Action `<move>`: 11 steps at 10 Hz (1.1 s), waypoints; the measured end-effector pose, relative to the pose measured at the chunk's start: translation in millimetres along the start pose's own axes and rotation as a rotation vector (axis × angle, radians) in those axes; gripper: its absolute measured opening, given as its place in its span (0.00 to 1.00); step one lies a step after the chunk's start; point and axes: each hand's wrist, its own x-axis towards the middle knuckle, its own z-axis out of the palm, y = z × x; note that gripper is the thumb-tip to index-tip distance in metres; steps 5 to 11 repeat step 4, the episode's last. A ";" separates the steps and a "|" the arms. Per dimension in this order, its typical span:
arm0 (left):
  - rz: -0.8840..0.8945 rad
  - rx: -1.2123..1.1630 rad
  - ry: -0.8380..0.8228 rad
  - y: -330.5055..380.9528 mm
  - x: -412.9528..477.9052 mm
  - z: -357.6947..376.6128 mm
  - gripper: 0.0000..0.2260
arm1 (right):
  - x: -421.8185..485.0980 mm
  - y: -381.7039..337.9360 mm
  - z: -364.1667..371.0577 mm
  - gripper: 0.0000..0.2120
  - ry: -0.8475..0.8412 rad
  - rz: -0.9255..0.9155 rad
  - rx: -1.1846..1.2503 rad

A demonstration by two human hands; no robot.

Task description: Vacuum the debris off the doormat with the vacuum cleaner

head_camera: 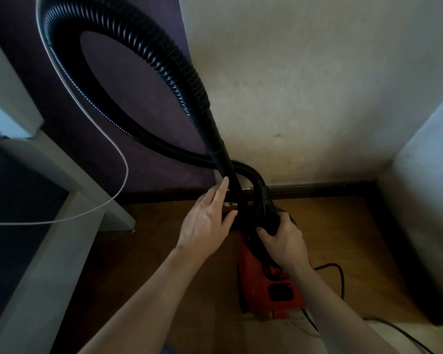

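Left hand point(207, 223): my fingers are straight and lie flat against the side of the rigid black tube point(226, 172). I am steadying it, not gripping it.
Right hand point(283, 241): my fingers are curled round the black hose socket point(267, 210) at the front of the machine.
Tube risk: with only a flat palm on it, the tube could slide off and swing. I should close my fingers round it before lifting.
Socket risk: if I twist or pull at an angle, the hose end could pop out or jam half-seated, and I'd lose suction.
Hose point(149, 47): the ribbed hose arches high in a wide loop and crosses behind the tube. It may kink or spring back when I move.
Vacuum cleaner point(258, 284): the red body sits on the wooden floor point(164, 251), close to the wall point(317, 85).
Power cord point(340, 274): it trails in a loose curve on the right and could snag or trip me if I drag the machine.
White cable point(108, 146): it hangs on the left near the loop, so the two may tangle.
Doormat: it is not in view, so the cleaning itself has not yet begun.
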 end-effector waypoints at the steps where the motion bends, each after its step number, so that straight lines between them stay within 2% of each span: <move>1: 0.066 0.047 0.000 4.7 -5.8 -0.4 0.32 | -1.1 0.3 -0.1 0.29 0.021 -0.045 -0.060; 4: 0.088 0.166 -0.084 31.7 9.1 -16.8 0.29 | -6.5 -18.7 -51.3 0.31 0.113 -0.297 -0.508; 11: 0.088 0.166 -0.084 31.7 9.1 -16.8 0.29 | -6.5 -18.7 -51.3 0.31 0.113 -0.297 -0.508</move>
